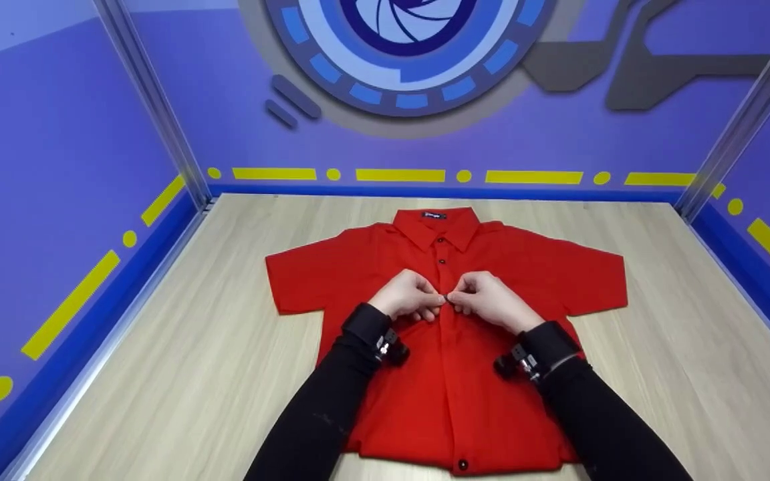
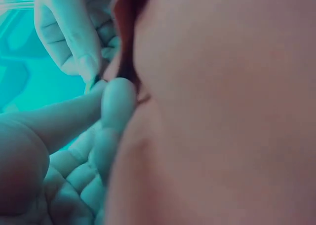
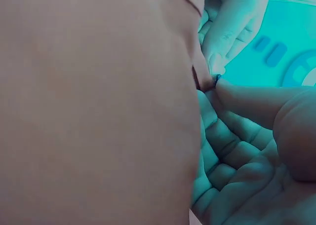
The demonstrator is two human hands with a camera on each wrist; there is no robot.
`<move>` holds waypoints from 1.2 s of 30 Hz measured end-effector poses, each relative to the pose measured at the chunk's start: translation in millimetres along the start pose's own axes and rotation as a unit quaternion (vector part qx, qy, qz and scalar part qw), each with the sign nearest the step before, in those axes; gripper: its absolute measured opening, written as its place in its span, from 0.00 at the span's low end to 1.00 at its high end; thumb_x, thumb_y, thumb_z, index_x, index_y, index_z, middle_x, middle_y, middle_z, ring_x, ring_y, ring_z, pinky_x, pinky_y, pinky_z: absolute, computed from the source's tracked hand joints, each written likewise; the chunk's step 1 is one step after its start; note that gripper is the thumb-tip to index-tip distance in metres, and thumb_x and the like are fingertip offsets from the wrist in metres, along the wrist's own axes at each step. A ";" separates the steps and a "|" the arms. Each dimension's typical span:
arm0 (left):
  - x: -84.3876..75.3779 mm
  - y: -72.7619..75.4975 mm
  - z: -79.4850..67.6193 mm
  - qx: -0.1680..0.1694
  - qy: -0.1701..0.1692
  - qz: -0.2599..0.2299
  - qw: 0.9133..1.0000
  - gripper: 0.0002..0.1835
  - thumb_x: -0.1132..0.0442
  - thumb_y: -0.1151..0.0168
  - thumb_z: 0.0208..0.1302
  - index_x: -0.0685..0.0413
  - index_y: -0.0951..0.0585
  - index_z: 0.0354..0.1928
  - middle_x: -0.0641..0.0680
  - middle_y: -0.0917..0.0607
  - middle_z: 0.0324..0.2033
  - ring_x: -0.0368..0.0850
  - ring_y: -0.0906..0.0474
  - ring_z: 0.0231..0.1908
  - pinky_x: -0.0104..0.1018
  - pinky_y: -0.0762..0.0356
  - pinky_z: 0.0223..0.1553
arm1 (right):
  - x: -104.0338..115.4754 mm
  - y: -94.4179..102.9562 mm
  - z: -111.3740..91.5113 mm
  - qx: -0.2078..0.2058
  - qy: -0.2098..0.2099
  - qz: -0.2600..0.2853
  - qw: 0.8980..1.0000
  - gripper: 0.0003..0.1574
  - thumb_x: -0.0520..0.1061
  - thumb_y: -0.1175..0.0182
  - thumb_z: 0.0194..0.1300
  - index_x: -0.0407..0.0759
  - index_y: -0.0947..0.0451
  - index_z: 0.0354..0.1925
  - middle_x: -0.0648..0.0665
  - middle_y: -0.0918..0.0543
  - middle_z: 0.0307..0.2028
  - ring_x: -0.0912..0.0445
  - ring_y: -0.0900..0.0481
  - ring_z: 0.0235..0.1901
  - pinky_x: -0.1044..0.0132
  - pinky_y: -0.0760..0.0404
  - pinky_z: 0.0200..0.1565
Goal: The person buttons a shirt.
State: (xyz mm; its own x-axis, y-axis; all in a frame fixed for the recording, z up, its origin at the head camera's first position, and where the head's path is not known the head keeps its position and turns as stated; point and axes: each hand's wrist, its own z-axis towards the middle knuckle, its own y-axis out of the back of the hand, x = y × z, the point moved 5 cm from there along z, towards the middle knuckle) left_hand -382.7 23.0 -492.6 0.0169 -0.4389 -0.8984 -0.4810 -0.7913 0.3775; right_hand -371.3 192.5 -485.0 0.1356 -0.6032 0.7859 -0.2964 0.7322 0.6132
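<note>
A red short-sleeved shirt (image 1: 405,414) lies flat, front up, its collar toward the back wall. At the middle of its placket, my left hand (image 1: 408,296) pinches the cloth between thumb and finger. Opposite it, my right hand (image 1: 490,302) pinches the placket from the other side. The fingertips of both hands nearly meet around a small dark button (image 3: 217,79), which shows at the right thumb's tip in the right wrist view. Whether the button is through its hole cannot be told. Blurred shirt cloth (image 2: 222,111) fills much of the left wrist view.
The shirt lies on a light wood-grain table (image 1: 224,374). Dark buttons show near the collar, and another button (image 1: 463,464) sits at the hem. Blue-purple panels (image 1: 57,180) with metal corner posts (image 1: 158,100) stand around the table's left, back and right sides.
</note>
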 end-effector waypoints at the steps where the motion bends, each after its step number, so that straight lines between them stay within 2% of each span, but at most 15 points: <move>1: -0.7 -0.4 -0.4 0.002 0.005 -0.007 1.000 0.09 0.61 0.33 0.62 0.61 0.13 0.32 0.59 0.13 0.26 0.45 0.16 0.22 0.32 0.21 0.23 | 0.2 0.0 0.0 -0.001 0.001 -0.002 1.000 0.10 0.49 0.37 0.65 0.45 0.19 0.32 0.44 0.19 0.24 0.52 0.23 0.25 0.63 0.26 0.30; 6: -3.9 -0.6 -2.1 -0.013 0.032 -0.039 0.999 0.07 0.66 0.35 0.62 0.65 0.15 0.34 0.61 0.14 0.27 0.47 0.16 0.23 0.35 0.17 0.29 | 0.9 0.6 -0.4 0.005 0.008 -0.008 1.000 0.08 0.49 0.39 0.67 0.47 0.17 0.35 0.44 0.17 0.28 0.51 0.23 0.28 0.62 0.25 0.34; 9: -6.7 0.3 -1.9 -0.031 0.034 -0.031 0.998 0.05 0.67 0.34 0.61 0.63 0.17 0.35 0.58 0.15 0.27 0.47 0.17 0.25 0.36 0.17 0.31 | 1.0 1.8 -0.3 0.010 0.009 -0.011 1.000 0.09 0.46 0.42 0.70 0.47 0.16 0.39 0.45 0.15 0.33 0.52 0.22 0.33 0.61 0.24 0.38; 15: -9.6 2.2 2.8 -0.054 0.014 0.004 0.998 0.09 0.69 0.37 0.62 0.61 0.20 0.44 0.54 0.16 0.34 0.45 0.19 0.33 0.30 0.24 0.32 | -0.2 3.8 0.6 0.005 0.008 -0.014 1.000 0.15 0.43 0.44 0.71 0.47 0.18 0.53 0.47 0.16 0.49 0.53 0.22 0.49 0.58 0.23 0.52; 20: -8.9 5.2 5.6 -0.071 -0.005 0.003 0.997 0.16 0.71 0.39 0.63 0.61 0.21 0.53 0.56 0.16 0.44 0.44 0.21 0.43 0.32 0.23 0.43 | 1.9 2.6 0.5 0.006 0.013 -0.018 1.000 0.21 0.43 0.46 0.72 0.46 0.24 0.61 0.45 0.20 0.58 0.51 0.26 0.58 0.53 0.25 0.59; 23: -9.0 7.9 5.4 -0.087 -0.013 0.026 0.996 0.15 0.67 0.38 0.63 0.58 0.20 0.53 0.55 0.16 0.44 0.43 0.21 0.44 0.34 0.22 0.45 | 3.7 2.1 -0.5 0.009 0.018 -0.025 0.999 0.22 0.43 0.47 0.72 0.46 0.25 0.63 0.46 0.22 0.59 0.50 0.27 0.61 0.52 0.27 0.61; 25: -9.7 9.3 4.4 -0.093 -0.019 0.056 0.994 0.11 0.63 0.37 0.64 0.56 0.17 0.48 0.53 0.15 0.41 0.42 0.21 0.39 0.33 0.23 0.41 | 4.7 2.1 -0.9 0.010 0.022 -0.032 0.999 0.22 0.43 0.47 0.72 0.46 0.26 0.63 0.46 0.23 0.60 0.50 0.28 0.61 0.51 0.28 0.62; 27: -10.2 9.7 2.9 -0.088 -0.022 0.081 0.993 0.10 0.57 0.37 0.65 0.55 0.14 0.41 0.53 0.13 0.35 0.41 0.21 0.31 0.31 0.24 0.33 | 5.4 1.9 -1.2 0.012 0.028 -0.040 0.999 0.22 0.44 0.47 0.72 0.46 0.26 0.63 0.45 0.23 0.60 0.50 0.28 0.61 0.50 0.29 0.62; 31: -9.1 6.4 -0.2 -0.042 -0.011 0.076 0.996 0.18 0.49 0.38 0.66 0.57 0.12 0.29 0.56 0.14 0.23 0.43 0.25 0.17 0.31 0.32 0.18 | 6.1 1.6 -1.1 0.014 0.028 -0.054 0.998 0.23 0.47 0.46 0.72 0.47 0.26 0.63 0.46 0.23 0.60 0.50 0.27 0.59 0.51 0.27 0.61; 33: -6.8 3.2 -0.9 -0.011 0.003 0.069 0.998 0.20 0.47 0.37 0.64 0.58 0.13 0.27 0.55 0.16 0.18 0.44 0.25 0.14 0.32 0.36 0.14 | 5.9 1.1 -1.2 0.015 0.025 -0.058 0.998 0.24 0.48 0.45 0.71 0.48 0.26 0.63 0.47 0.23 0.59 0.51 0.26 0.58 0.51 0.27 0.60; 36: -2.0 -0.9 -0.1 0.025 0.023 0.069 0.997 0.19 0.48 0.35 0.62 0.57 0.13 0.27 0.52 0.19 0.14 0.43 0.26 0.13 0.33 0.42 0.11 | 6.2 0.7 -1.5 0.010 0.022 -0.062 0.998 0.23 0.50 0.44 0.71 0.49 0.26 0.62 0.48 0.22 0.58 0.52 0.25 0.56 0.52 0.26 0.58</move>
State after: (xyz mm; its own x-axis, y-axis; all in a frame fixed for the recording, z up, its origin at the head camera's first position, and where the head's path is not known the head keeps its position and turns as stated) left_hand -382.2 24.6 -491.1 -0.0136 -0.5616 -0.8273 -0.5245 -0.7004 0.4841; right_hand -369.2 189.7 -479.6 0.2129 -0.6738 0.7076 -0.2930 0.6468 0.7041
